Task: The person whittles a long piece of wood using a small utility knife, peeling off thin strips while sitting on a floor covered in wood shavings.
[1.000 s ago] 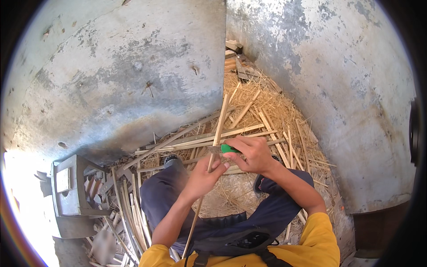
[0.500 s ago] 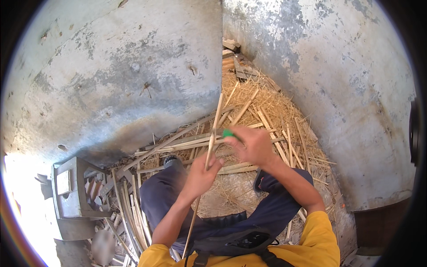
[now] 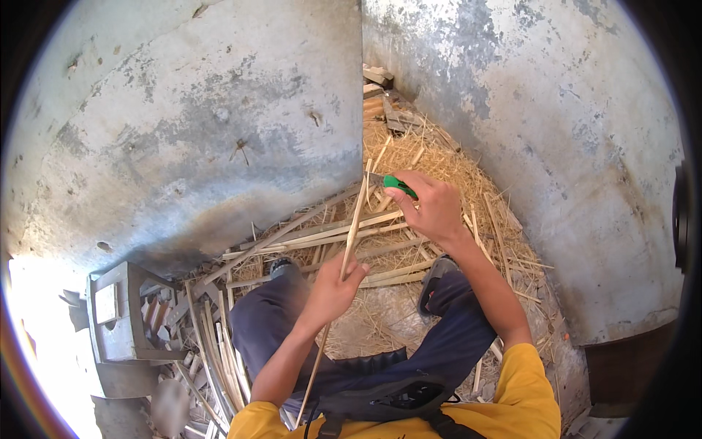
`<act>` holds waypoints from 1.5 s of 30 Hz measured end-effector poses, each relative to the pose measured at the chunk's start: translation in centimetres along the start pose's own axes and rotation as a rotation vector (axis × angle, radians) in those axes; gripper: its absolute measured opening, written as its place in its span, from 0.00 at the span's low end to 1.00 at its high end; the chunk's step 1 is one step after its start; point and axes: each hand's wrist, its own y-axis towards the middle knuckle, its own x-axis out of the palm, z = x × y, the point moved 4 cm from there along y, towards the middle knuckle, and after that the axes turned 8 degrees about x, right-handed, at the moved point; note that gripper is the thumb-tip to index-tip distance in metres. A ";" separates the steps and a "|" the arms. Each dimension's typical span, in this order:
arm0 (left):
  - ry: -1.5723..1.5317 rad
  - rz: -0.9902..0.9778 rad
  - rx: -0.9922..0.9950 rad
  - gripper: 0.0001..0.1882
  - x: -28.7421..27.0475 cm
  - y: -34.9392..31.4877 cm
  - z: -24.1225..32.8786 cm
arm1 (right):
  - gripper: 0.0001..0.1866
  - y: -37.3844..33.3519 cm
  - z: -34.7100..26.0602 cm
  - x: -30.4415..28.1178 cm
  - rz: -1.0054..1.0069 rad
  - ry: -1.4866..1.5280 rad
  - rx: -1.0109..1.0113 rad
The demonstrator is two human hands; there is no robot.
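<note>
Hands at work: the left hand [image 3: 333, 289] grips a thin bamboo strip [image 3: 352, 227], fingers closed; at one o'clock, the right hand [image 3: 431, 205] pinches a green-handled knife [image 3: 398, 184] (straw [image 3: 439, 157] litters the floor).

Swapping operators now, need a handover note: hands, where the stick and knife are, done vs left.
Left hand: gripping the thin bamboo strip mid-length, strip upright.
Right hand: holding the green-handled knife, blade at the strip's upper end.
Done: shavings and split strips cover the floor ahead of the feet.
Left: this strip is in hand at the blade; how far it is trimmed, cannot tell.
</note>
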 end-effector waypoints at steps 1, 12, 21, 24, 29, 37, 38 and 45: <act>-0.016 -0.003 -0.005 0.21 0.0 0.0 -0.2 | 0.22 0.0 0.0 0.0 -0.006 -0.016 -0.001; 0.013 -0.022 -0.041 0.22 -0.4 -0.2 0.1 | 0.25 2.0 12.0 -5.2 0.070 -0.058 0.566; -0.328 -0.057 -0.102 0.13 0.5 0.1 0.2 | 0.19 -2.3 0.0 0.0 -0.146 0.302 -0.036; -0.272 -0.087 -0.044 0.15 0.5 0.2 0.3 | 0.18 -4.0 -2.3 0.7 -0.226 0.322 -0.112; -0.439 -0.130 -0.175 0.19 0.0 -0.1 1.4 | 0.17 -4.7 -2.7 1.4 -0.245 0.255 -0.145; -0.212 -0.030 -0.056 0.21 -0.4 -0.2 1.6 | 0.16 -4.6 -2.9 1.4 -0.247 0.237 -0.161; -0.168 -0.012 -0.015 0.20 -0.4 -0.2 1.3 | 0.16 -4.5 -3.0 1.3 -0.241 0.220 -0.167; -0.090 0.039 0.042 0.18 -0.3 -0.2 0.9 | 0.15 -4.2 -3.0 1.3 -0.167 0.163 -0.214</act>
